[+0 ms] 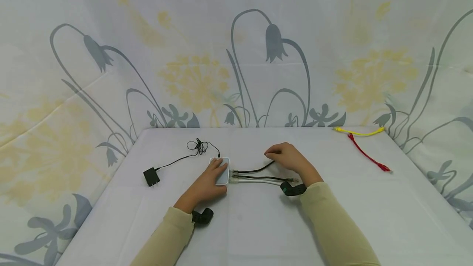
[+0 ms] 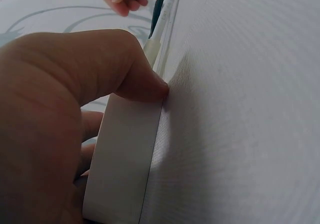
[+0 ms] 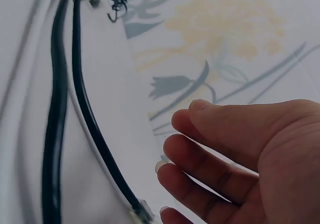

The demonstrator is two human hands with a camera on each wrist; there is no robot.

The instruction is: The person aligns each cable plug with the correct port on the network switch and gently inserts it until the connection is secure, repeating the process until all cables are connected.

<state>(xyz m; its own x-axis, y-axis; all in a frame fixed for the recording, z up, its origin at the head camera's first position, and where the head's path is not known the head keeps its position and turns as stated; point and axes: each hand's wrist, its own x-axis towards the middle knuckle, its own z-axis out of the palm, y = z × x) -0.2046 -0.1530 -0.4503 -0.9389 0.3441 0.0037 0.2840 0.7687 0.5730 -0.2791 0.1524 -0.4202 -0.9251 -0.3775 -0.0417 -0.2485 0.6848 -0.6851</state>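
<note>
My left hand (image 1: 208, 182) holds a small white network switch (image 1: 222, 179) on the table, fingers over its top and thumb against its near side. In the left wrist view the thumb presses near the corner of the switch's side. An upper black network cable (image 1: 256, 171), a lower black one (image 1: 264, 177) and a white one (image 1: 258, 182) run rightward from the switch. My right hand (image 1: 292, 160) hovers by the upper black cable's free end, fingers loosely bent and holding nothing. A clear plug (image 3: 141, 213) shows at that end, close to the fingers.
A black power adapter (image 1: 151, 177) lies to the left, its thin cord (image 1: 199, 147) bundled and plugged into the switch's back. At the back right lie a yellow network cable (image 1: 362, 134) and a red one (image 1: 369, 155). A patterned curtain hangs behind the white table (image 1: 258, 233).
</note>
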